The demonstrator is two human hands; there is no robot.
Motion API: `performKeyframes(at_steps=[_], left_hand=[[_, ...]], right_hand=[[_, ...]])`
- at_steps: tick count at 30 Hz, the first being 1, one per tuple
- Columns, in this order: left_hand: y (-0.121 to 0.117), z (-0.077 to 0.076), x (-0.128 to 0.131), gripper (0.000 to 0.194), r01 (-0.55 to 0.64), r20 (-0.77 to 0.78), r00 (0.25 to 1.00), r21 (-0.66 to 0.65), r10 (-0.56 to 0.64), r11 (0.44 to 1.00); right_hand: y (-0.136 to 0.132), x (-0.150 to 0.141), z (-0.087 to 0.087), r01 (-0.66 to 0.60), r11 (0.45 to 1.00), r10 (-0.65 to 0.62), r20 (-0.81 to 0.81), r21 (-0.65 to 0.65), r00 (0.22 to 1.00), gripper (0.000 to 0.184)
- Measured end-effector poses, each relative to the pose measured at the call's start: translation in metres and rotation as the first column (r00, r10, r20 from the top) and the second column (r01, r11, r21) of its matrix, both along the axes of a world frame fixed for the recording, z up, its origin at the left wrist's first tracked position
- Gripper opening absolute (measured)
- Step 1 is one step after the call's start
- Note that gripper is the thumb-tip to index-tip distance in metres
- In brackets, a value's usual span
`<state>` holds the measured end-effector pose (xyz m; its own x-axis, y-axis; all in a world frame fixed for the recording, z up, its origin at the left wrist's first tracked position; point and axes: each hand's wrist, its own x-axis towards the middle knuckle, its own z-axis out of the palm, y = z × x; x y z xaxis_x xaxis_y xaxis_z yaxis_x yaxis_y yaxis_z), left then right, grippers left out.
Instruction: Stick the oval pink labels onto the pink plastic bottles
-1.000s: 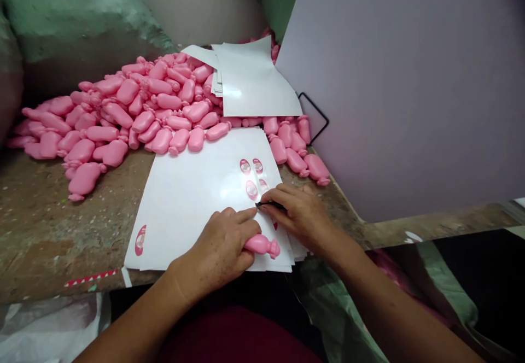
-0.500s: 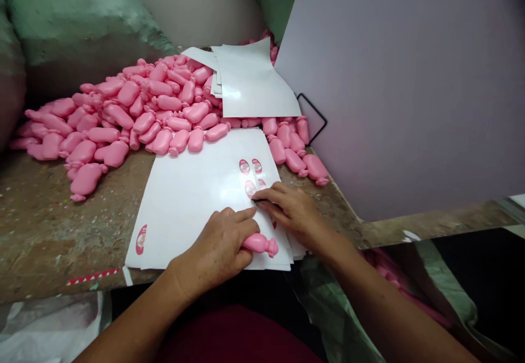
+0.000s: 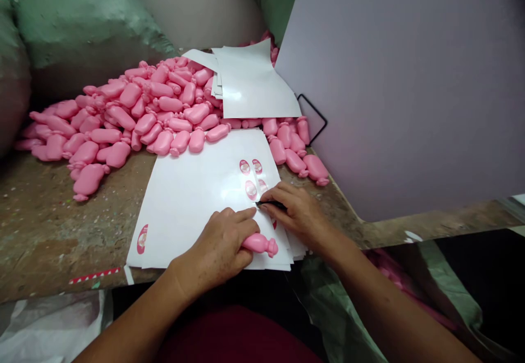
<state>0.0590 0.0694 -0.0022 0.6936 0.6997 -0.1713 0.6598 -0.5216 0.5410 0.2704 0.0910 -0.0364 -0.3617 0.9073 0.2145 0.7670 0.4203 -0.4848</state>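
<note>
A pink plastic bottle [image 3: 260, 244], narrow-necked with a knobbed end, lies on its side under the left hand [image 3: 217, 243], at the near edge of a stack of white label sheets [image 3: 192, 215]. Oval pink-and-white labels [image 3: 251, 189] cluster toward the top sheet's far right corner, with another at its left edge. The right hand [image 3: 297, 212] pinches a thin black tool [image 3: 270, 204] just beside them.

A large pale purple board [image 3: 389, 89] stands on the right, with a bent black wire [image 3: 314, 117] at its edge. Green woven sacking [image 3: 82, 18] lies behind the stained workbench [image 3: 61, 226], and a red-and-white strip [image 3: 95, 275] sits near the bench's front edge.
</note>
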Motion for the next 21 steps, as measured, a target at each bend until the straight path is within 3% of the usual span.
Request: performKeyframes(at_steps=[6,9,12,15,17,19,21], left_hand=[[-0.001,0.002,0.002,0.020,-0.005,0.015,1.000,-0.010,0.005,1.000],[0.000,0.001,0.002,0.023,-0.020,0.031,0.999,-0.017,0.021,1.000],[0.001,0.001,0.000,0.025,-0.047,0.068,0.996,-0.058,0.051,0.997],[0.002,0.001,-0.003,0.025,-0.104,0.202,0.969,-0.178,0.139,0.979],[0.000,0.003,-0.008,0.023,-0.188,0.352,0.879,-0.364,0.321,0.912],[-0.004,0.006,-0.015,0.024,-0.215,0.461,0.694,-0.601,0.553,0.770],[-0.012,0.008,-0.025,0.028,-0.161,0.492,0.484,-0.763,0.724,0.626]], right_hand=[[-0.004,-0.005,-0.004,0.003,1.000,-0.003,0.063,0.000,0.998,0.023],[-0.001,-0.003,-0.005,0.036,0.993,-0.054,-0.159,-0.114,0.986,0.024],[0.010,0.003,0.000,0.126,0.958,-0.246,-0.505,-0.259,0.828,0.020],[0.016,0.005,0.012,0.248,0.912,-0.409,-0.677,-0.327,0.612,0.020],[0.009,-0.001,0.020,0.273,0.927,-0.375,-0.683,-0.258,0.627,0.020],[-0.008,-0.011,0.026,0.202,0.972,-0.234,-0.598,-0.122,0.766,0.021],[-0.028,-0.023,0.029,0.043,0.999,-0.048,-0.459,-0.020,0.887,0.027]])
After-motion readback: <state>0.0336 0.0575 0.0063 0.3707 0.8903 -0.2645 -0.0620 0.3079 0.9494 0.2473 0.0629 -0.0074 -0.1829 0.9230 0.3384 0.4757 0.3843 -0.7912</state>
